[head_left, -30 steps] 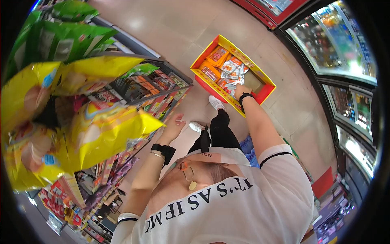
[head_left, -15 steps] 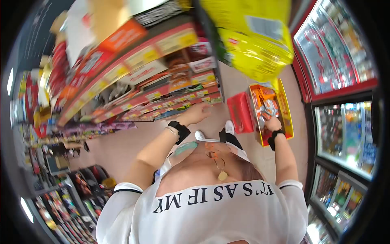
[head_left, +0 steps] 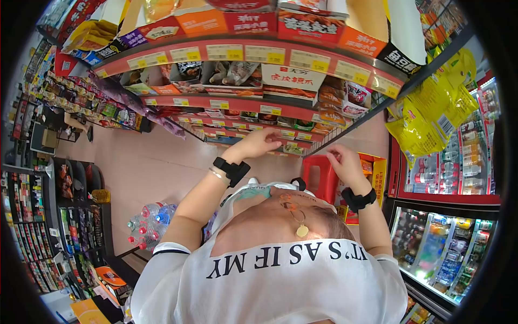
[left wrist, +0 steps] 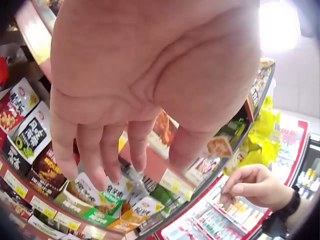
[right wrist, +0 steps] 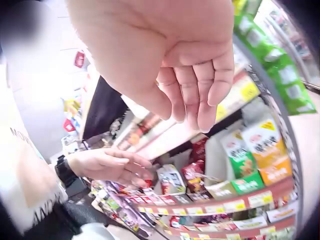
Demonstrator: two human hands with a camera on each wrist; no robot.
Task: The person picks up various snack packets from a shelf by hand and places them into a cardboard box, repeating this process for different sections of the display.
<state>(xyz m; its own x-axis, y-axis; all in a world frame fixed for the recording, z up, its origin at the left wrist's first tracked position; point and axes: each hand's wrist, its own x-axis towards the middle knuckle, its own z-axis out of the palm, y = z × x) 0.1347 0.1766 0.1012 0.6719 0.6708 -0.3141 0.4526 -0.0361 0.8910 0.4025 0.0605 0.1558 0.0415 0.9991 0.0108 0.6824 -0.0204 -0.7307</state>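
In the head view my left hand (head_left: 258,144) hovers before the lower shelves, fingers loosely bent and holding nothing. My right hand (head_left: 346,165) is raised above a red stool (head_left: 320,175), its fingers relaxed and empty. Snack pouches (left wrist: 140,207) stand on a shelf beyond the left fingers in the left wrist view. In the right wrist view the right hand's fingers (right wrist: 192,90) hang relaxed in front of the shelf rack, with white, green and orange pouches (right wrist: 265,150) beyond them. A yellow and red carton (head_left: 379,181) stands on the floor beside the stool, partly hidden by the right arm.
A shelf rack with price labels (head_left: 232,52) crosses the top of the head view. Yellow bags (head_left: 431,110) hang at its right end. Drink fridges (head_left: 442,248) stand at right. Bottles (head_left: 151,224) are on the floor at left; another person's arm (head_left: 75,123) shows farther off.
My right hand has come up out of the carton and moved nearer the left hand. The head view has turned toward the shelf rack, and the carton now sits partly behind the right arm.
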